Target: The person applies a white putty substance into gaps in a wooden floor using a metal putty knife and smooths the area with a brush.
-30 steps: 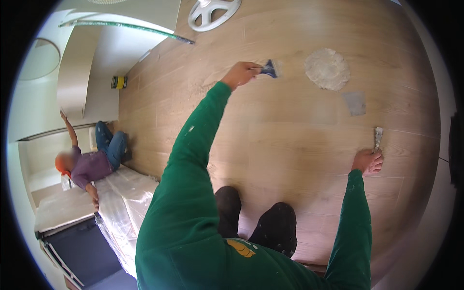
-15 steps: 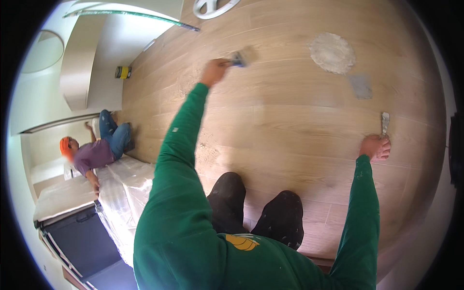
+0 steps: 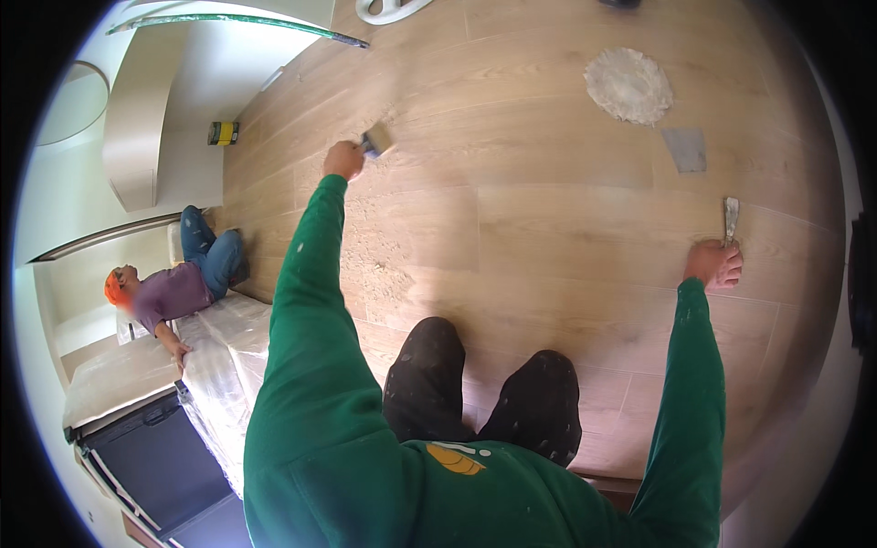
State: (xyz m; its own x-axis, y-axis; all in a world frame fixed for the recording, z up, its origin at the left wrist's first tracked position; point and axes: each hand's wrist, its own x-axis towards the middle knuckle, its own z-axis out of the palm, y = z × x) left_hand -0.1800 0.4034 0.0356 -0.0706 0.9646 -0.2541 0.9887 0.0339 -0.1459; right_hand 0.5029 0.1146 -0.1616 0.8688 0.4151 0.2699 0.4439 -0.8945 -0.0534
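Observation:
My left hand is closed around the handle of a flat paintbrush, whose pale bristles are at the wood-look floor. Crumbly debris lies scattered on the boards below and around the brush. Over at the right, my right hand rests near the floor, closed on a putty knife with its blade pointing away from me. Beyond that knife lie a thin grey rectangular plate and a round whitish patch or disc with a ragged edge.
A person in an orange cap sits at the left beside a plastic-covered surface. A yellow-and-black can stands by the far left wall. A green pole and a white ring-shaped object are at the far side.
My left hand has swept the paintbrush leftward and slightly nearer, over to the debris. My right hand stays almost in place with the putty knife.

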